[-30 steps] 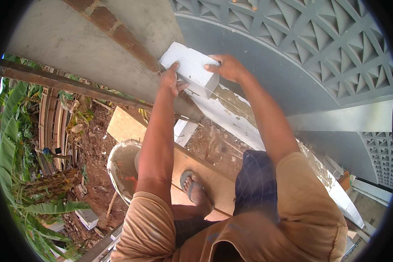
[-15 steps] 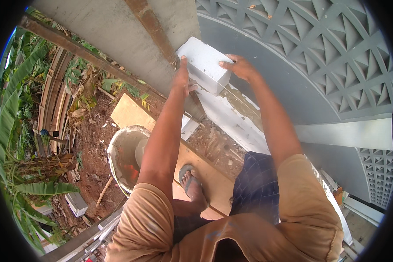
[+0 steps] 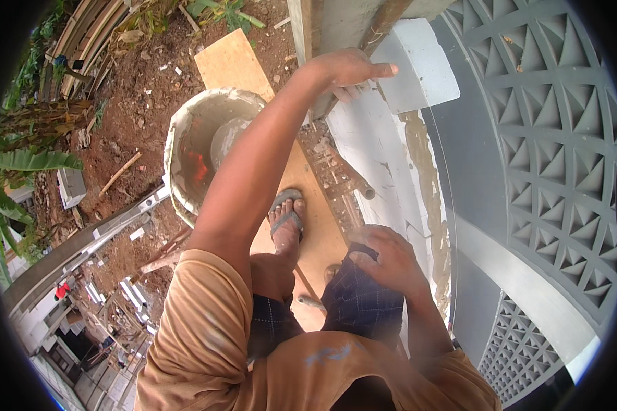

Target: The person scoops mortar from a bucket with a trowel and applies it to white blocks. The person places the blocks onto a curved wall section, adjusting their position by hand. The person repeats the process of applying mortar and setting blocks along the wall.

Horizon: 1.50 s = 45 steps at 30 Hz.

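The right hand (image 3: 391,259) has left the white block (image 3: 425,65) for the dark shorts (image 3: 363,298), fingers loosely spread; the left hand (image 3: 355,70), thumb apart, stays by the block atop the wall (image 3: 371,140), mortar (image 3: 419,154) lying open beyond its near edge.

Wall (image 3: 367,133): white blockwork; its top carries a mortar bed (image 3: 418,151) and, at the far end, one pale block (image 3: 425,65).
Plank (image 3: 317,212): bears a sandalled foot (image 3: 286,219) (the bucket's (image 3: 175,147) base is hidden from where I stand).
Ground (image 3: 130,116): reddish soil; a stick (image 3: 120,173) lies on it.
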{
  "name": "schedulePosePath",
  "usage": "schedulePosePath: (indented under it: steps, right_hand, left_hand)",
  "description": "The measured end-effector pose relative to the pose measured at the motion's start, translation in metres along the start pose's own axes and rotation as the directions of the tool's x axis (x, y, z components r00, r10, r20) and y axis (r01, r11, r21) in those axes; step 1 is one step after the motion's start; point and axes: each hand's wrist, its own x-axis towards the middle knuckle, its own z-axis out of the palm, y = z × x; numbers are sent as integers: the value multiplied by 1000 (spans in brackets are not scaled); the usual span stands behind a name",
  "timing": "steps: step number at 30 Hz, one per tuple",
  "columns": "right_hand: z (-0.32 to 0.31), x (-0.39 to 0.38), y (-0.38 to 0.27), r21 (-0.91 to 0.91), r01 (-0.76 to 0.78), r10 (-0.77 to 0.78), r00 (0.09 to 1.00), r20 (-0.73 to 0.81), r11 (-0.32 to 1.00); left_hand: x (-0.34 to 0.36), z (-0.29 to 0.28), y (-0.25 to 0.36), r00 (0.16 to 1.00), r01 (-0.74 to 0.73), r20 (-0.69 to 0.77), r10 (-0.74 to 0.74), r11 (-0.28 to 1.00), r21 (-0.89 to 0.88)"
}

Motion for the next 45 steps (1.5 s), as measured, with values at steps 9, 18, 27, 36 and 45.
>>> schedulePosePath:
  steps: [9,18,27,36,45]
  right_hand:
    - [58,-103,-49,100,-142,140,990,30,985]
    - [56,-254,-97,207,-280,279,960,38,937]
    - [112,-344,-90,823,-381,622,782,43,422]
    - [232,-481,-145,938,-342,949,309,56,56]
    - [431,-514,-281,827,-494,869,244,429,-270]
  left_hand:
    - [-230,59,-49,981,148,-52,-189,890,-432]
    - [-575,228,-121,440,756,80,-894,321,-570]
    - [-565,157,-63,541,789,380,-750,609,78]
    - [-429,24,-1,617,755,122,-777,629,189]
    - [-377,115,65,656,605,310,-688,725,330]
